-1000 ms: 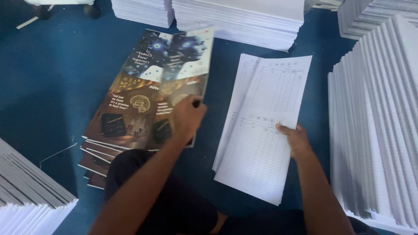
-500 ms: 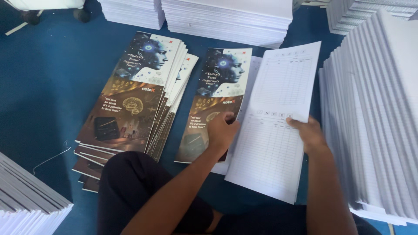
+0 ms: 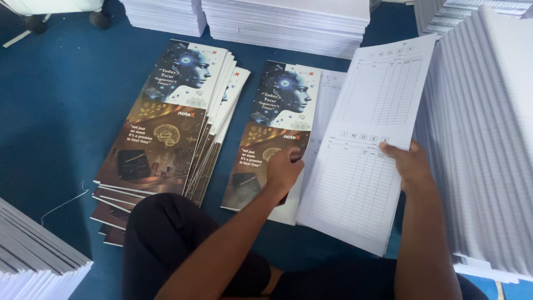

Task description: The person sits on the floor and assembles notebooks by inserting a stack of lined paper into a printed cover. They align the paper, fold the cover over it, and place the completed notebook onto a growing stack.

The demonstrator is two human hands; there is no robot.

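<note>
**Cover down, index sheet poised beside it**

The left hand (image 3: 284, 171) presses flat, fingers spread, on a printed cover sheet (image 3: 272, 133) lying on the blue floor (image 3: 66, 100), just right of the fanned cover stack (image 3: 166, 122). The right hand (image 3: 408, 164) pinches the ruled index sheet (image 3: 366, 144) at its right edge, grip closed, the sheet tilted up; its lower corner seems to rest on the floor. Squaring edges before releasing would likely serve best, with the cover kept pinned. White paper stacks (image 3: 483, 139) stand close alongside.

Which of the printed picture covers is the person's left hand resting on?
The single cover lying alone beside the white ruled sheet, under the left hand. The other covers sit untouched in a fanned stack farther left.
</note>
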